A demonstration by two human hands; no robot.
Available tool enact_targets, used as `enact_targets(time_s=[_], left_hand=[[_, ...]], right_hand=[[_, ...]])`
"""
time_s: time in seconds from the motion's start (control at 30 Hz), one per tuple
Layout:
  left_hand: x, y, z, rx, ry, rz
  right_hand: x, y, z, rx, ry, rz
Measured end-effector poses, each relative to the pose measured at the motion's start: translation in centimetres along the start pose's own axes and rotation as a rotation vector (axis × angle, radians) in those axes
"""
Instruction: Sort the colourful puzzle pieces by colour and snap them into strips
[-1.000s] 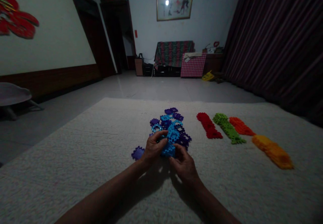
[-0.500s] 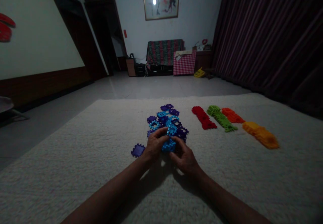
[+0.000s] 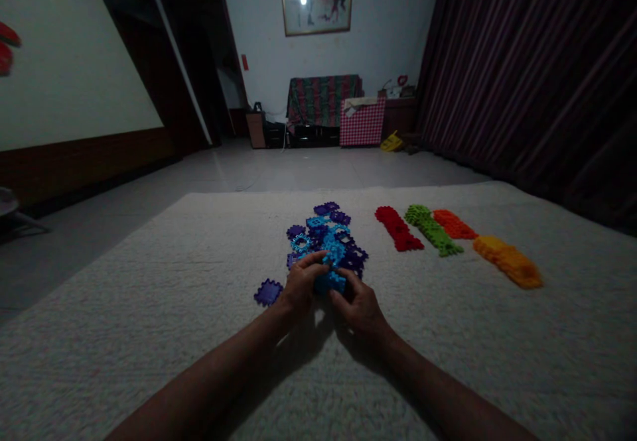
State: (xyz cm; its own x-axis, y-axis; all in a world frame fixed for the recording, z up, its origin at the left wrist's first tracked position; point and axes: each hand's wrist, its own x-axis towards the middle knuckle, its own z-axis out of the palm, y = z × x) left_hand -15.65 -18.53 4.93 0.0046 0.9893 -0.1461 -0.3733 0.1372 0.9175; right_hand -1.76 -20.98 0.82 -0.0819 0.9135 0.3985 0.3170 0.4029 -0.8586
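Note:
Several light-blue toothed plastic building pieces (image 3: pixel 330 283) are gripped between my two hands, just above the pale mat. My left hand (image 3: pixel 302 283) pinches them from the left, and my right hand (image 3: pixel 362 303) has its thumb and fingers on their right side. How the pieces join is partly hidden by my fingers. Just beyond lies a loose heap of dark purple and light-blue toothed pieces (image 3: pixel 354 259). One purple square piece (image 3: pixel 269 292) lies apart, left of my left hand.
To the right on the mat (image 3: pixel 149 282) lie overlapping rows of similar pieces: red (image 3: pixel 398 229), green (image 3: pixel 434 230), orange-red (image 3: pixel 454 224) and yellow-orange (image 3: pixel 507 262). Tiled floor (image 3: pixel 298 169) stretches beyond, up to a cloth-covered cabinet (image 3: pixel 323 101). A dark curtain (image 3: pixel 517 76) hangs at right.
The held light-blue pieces have tilted between my fingers, so a flatter face shows. Both hands stay close together. The whole view has shifted slightly.

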Motion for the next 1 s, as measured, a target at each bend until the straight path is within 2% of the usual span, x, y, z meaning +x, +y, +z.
enact_targets(time_s=[0.13, 0.23, 0.4, 0.53, 0.7, 0.8, 1.0], left_hand=[[0.1, 0.4, -0.2, -0.012, 0.0, 0.006], [0.6, 0.6, -0.5, -0.06, 0.028, 0.034], [1.5, -0.6, -0.7, -0.033, 0.029, -0.026], [1.2, -1.7, -0.4, -0.011, 0.022, -0.013], [-0.1, -1.7, 0.1, 0.079, -0.05, 0.057], [-0.7, -1.9, 0.4, 0.071, -0.049, 0.057], [-0.4, -2.7, -0.2, 0.167, -0.076, 0.067]], right_hand=[[0.0, 0.2, -0.2, 0.029, 0.007, 0.066], [0.3, 0.6, -0.4, 0.076, 0.079, 0.086], [0.6, 0.8, -0.3, 0.154, 0.113, 0.08], [0.6, 0.9, -0.3, 0.094, 0.13, 0.117], [0.7, 1.3, -0.7, -0.027, 0.129, 0.12], [0.8, 1.3, -0.8, -0.056, 0.132, 0.106], [0.7, 1.4, -0.8, -0.126, 0.087, 0.095]])
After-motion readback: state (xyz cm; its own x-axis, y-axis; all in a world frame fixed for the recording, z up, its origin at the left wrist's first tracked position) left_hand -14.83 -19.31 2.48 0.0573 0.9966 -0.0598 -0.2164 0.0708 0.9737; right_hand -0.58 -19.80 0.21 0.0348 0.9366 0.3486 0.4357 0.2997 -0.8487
